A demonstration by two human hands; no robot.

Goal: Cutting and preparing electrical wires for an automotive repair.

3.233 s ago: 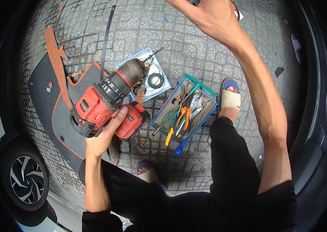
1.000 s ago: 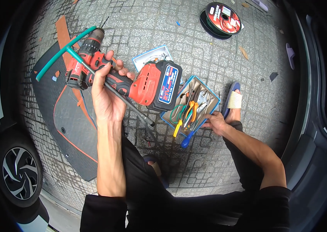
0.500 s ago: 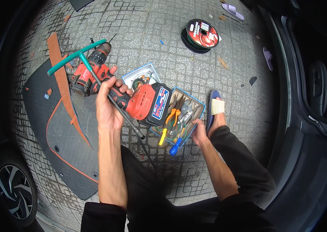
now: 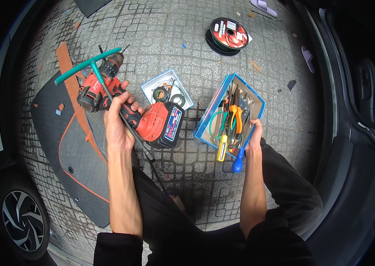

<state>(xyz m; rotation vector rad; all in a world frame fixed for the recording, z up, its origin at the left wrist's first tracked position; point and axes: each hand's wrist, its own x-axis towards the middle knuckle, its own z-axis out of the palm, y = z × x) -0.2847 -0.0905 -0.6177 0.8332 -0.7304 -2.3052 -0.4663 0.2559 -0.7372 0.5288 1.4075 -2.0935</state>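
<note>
My left hand is wrapped round the grip of a red and black cordless drill, its chuck and bit pointing up and away. The same hand clasps a long dark rod with a green T-shaped handle, lying across the drill. My right hand grips the near right side of a blue cardboard box, held tilted. Inside the box are orange-handled pliers, a screwdriver with a yellow handle and other tools. A blue handle sticks out over its near edge.
A shallow white and blue tray with rolls and wire sits between my hands on the paving. Beyond lies a cable spool. Dark mats and an orange strip are at left. A car wheel and an open car door sill flank me.
My right hand has lifted the box of tools and moved it right, tilting it and uncovering the shallow tray. My left hand, with the drill and T-handled rod, has shifted slightly left.
</note>
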